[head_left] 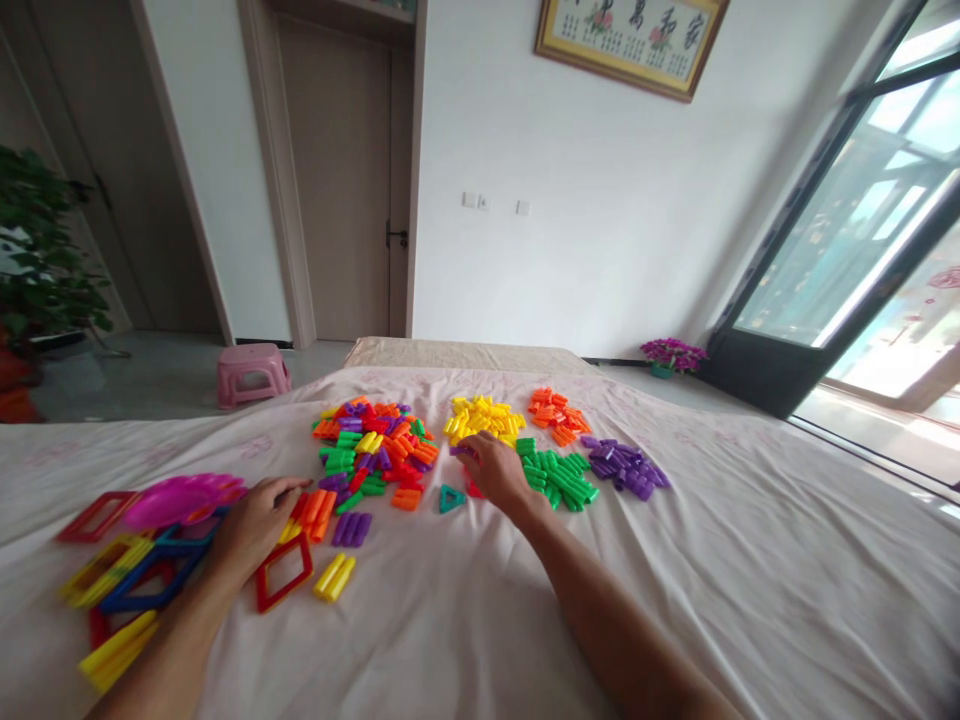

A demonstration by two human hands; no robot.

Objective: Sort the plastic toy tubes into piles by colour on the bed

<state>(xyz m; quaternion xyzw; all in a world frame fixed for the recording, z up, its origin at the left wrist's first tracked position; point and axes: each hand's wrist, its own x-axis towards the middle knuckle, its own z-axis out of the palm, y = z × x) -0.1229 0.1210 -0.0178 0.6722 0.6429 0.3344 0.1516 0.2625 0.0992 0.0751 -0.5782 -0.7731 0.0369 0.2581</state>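
Note:
My right hand [495, 470] is closed on a purple piece [463, 451] just in front of the yellow pile [486, 418]. Beside it on the right lie a green pile [559, 476], a purple pile [628, 467] and an orange pile [556, 415]. A few red pieces [472, 487] show partly under that hand. My left hand [259, 515] rests low beside orange pieces [319, 512], left of the mixed-colour pile [379, 450]; its fingertips are partly hidden. A teal triangle [451, 498] lies between the hands.
Red frame [283, 573], purple pieces [352, 529] and yellow pieces [334, 577] lie near the left forearm. Further left are a pink tray [184, 498], blue frame [150, 580] and yellow frames [105, 570]. A pink stool [253, 374] stands beyond the cloth-covered surface [750, 580].

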